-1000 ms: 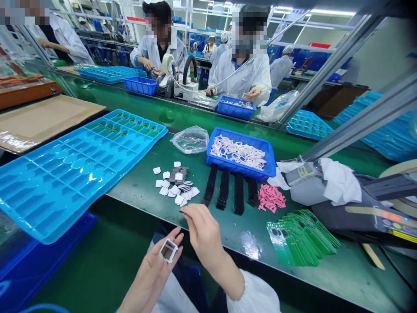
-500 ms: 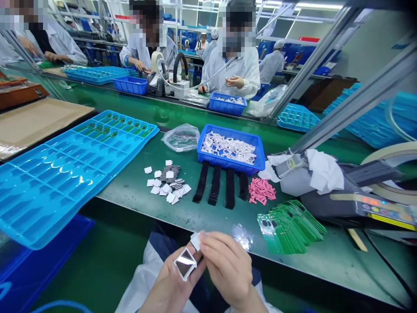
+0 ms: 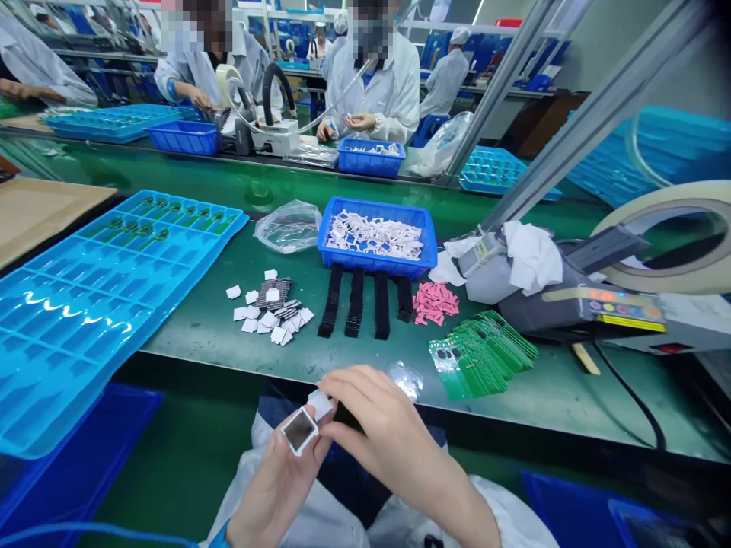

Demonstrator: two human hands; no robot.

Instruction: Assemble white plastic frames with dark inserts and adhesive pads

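Held in my left hand (image 3: 274, 476) is a small white square frame (image 3: 316, 431) with a dark, glossy panel (image 3: 299, 432) inside it. Just beyond the frame, a thin white square piece (image 3: 320, 405) lies between the thumb and fingers of my right hand (image 3: 380, 418); its exact contact with my left fingers is hidden. Both hands are close together in front of the table's near edge. On the table, a pile of similar white squares with dark edges (image 3: 279, 316) lies ahead. A blue bin (image 3: 377, 264) beyond contains many white frames.
Black strips (image 3: 381, 308), pink pieces (image 3: 435, 302) and fanned green circuit boards (image 3: 480, 358) lie to the right, beside a tape dispenser (image 3: 576, 304). A blue compartment tray (image 3: 85, 304) occupies the left. A plastic bag (image 3: 288, 226) sits by the bin. Co-workers (image 3: 371, 84) sit opposite.
The view has shifted, so the table items appear further left and higher. My right thumb and fingers have spread somewhat around the white square. The dark panel reflects less light.
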